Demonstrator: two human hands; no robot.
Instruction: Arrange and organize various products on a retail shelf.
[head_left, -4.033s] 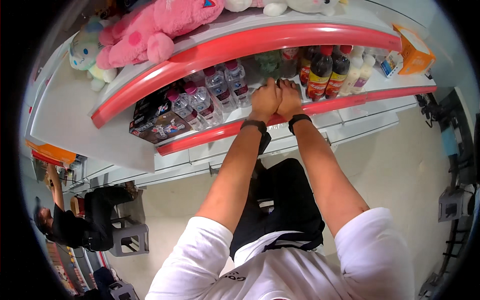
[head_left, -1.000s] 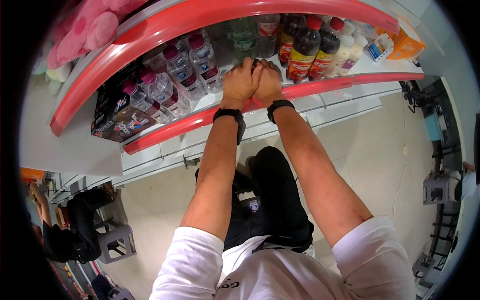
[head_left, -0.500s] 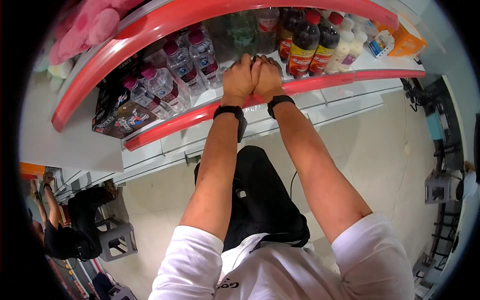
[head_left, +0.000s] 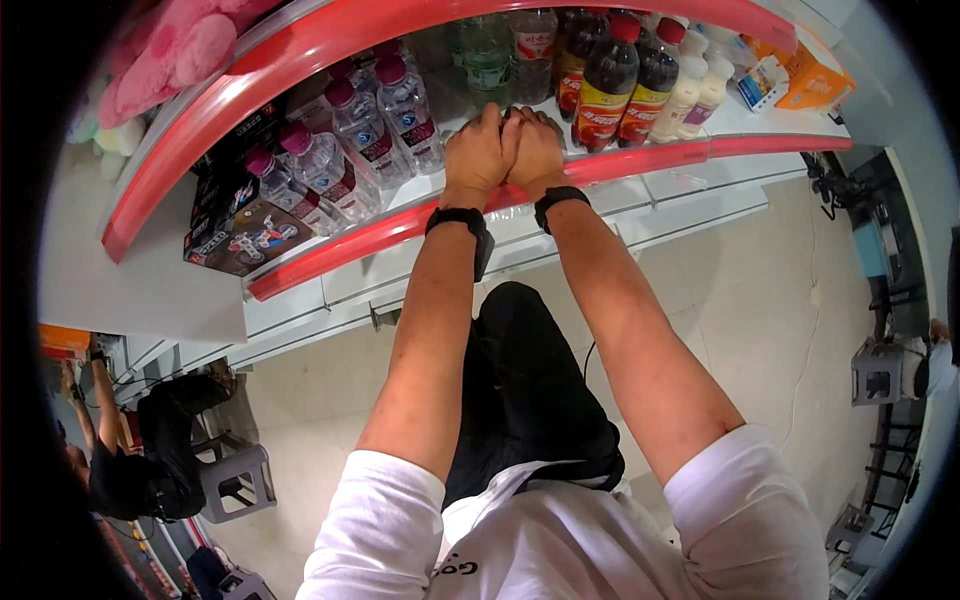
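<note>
My left hand [head_left: 476,152] and my right hand [head_left: 537,150] lie side by side over the front of the lower shelf, thumbs touching. Their fingers are curled forward and the tips are hidden. A small dark bit shows between them, but I cannot make out what they hold. Just beyond my fingertips stand a green-tinted clear bottle [head_left: 487,65] and a clear bottle with a reddish label [head_left: 533,55]. Right of my right hand are cola-dark bottles with red caps [head_left: 607,85]. Left of my left hand stand clear water bottles with purple caps [head_left: 408,110].
A red-edged upper shelf [head_left: 330,45] arches over the bottles. White-capped milky bottles [head_left: 708,95] and an orange box [head_left: 815,75] are at the right, a dark toy box [head_left: 240,235] at the left. Another person [head_left: 165,440] sits at the lower left beside a grey stool [head_left: 238,485].
Both hands have shifted very slightly forward, staying together. My knee has moved a little. The bottles stand as before.
</note>
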